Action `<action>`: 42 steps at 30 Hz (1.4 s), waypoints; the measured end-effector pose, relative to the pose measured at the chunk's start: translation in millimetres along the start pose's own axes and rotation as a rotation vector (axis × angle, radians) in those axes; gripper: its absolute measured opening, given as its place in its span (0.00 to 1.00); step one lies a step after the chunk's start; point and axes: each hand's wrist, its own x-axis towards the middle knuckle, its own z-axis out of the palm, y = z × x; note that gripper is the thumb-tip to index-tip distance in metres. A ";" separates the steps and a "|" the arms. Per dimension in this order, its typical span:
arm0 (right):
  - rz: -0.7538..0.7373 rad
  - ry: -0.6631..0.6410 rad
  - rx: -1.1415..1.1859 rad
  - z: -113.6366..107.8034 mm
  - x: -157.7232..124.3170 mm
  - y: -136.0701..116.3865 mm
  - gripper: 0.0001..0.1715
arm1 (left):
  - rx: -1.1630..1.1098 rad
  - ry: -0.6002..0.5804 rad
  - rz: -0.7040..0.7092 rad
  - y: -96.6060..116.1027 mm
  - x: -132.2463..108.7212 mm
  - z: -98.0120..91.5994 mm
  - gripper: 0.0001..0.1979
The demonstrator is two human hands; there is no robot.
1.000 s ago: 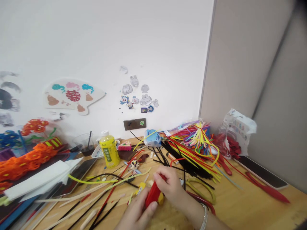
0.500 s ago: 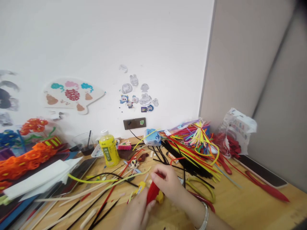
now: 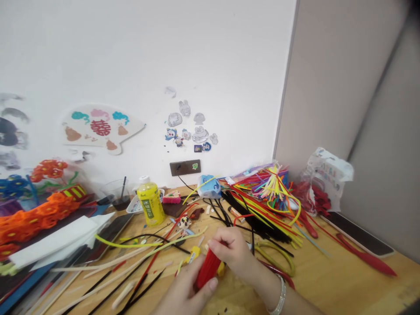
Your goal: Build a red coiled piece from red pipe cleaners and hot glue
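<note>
The left hand (image 3: 185,291) and right hand (image 3: 231,250) are close together near the front of the worktop (image 3: 331,284), both clamped on a red pipe-cleaner bundle (image 3: 207,269) that tilts between them. A silver bangle (image 3: 280,297) circles the right wrist. A yellow piece (image 3: 221,269) shows just beside the bundle, though it is partly hidden and hard to make out. Farther off lie a heap of coloured pipe cleaners (image 3: 262,205) on the right, a yellow bottle (image 3: 150,203) toward the far middle, and orange pipe-cleaner flowers (image 3: 36,218) on the left.
</note>
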 end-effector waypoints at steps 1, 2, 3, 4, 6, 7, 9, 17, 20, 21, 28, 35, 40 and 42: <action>-0.004 -0.014 -0.003 0.1 0.0 -1.4 0.22 | -0.072 -0.046 -0.025 0.8 -0.4 0.1 0.20; -0.004 -0.032 0.010 0.2 0.1 -2.8 0.22 | -0.143 -0.095 -0.050 1.9 -0.8 0.2 0.21; -0.003 -0.054 0.037 0.0 0.2 -3.9 0.22 | -0.210 -0.143 -0.077 3.5 -1.3 0.4 0.22; -0.002 -0.079 0.076 -0.2 0.2 -4.5 0.21 | -0.270 -0.181 -0.107 5.5 -1.7 0.4 0.24; 0.001 -0.130 0.166 -0.7 0.2 -4.3 0.20 | -0.361 -0.231 -0.155 10.6 -2.8 -0.3 0.25; 0.004 -0.144 0.202 -0.8 0.1 -3.6 0.20 | -0.394 -0.253 -0.166 13.3 -3.3 -1.0 0.25; 0.016 -0.136 0.236 -0.6 -0.2 -2.4 0.19 | -0.439 -0.296 -0.170 18.2 -4.2 -2.5 0.22; 0.172 -0.059 0.317 4.6 -1.7 -3.6 0.03 | -0.529 -0.288 -0.186 18.7 -4.6 0.6 0.18; 0.149 -0.034 0.305 8.4 -3.9 1.8 0.08 | -0.520 -0.263 -0.207 17.6 -5.1 1.0 0.18; 0.143 -0.022 0.299 9.6 -4.6 3.6 0.09 | -0.521 -0.265 -0.215 17.4 -5.1 0.7 0.18; 0.007 -0.039 0.039 1.6 -1.5 -2.2 0.13 | -0.456 -0.271 -0.179 6.3 -3.3 4.5 0.19; 0.113 -0.149 -0.025 -7.7 5.7 -3.6 0.16 | -0.092 -0.052 0.013 -1.9 1.8 4.5 0.16; 0.299 -0.077 0.282 0.1 7.4 -1.1 0.13 | 0.138 0.027 0.095 -3.9 5.8 -0.2 0.16; 0.323 -0.066 0.342 2.8 7.6 0.9 0.09 | 0.223 0.095 0.104 -7.4 6.6 -1.5 0.15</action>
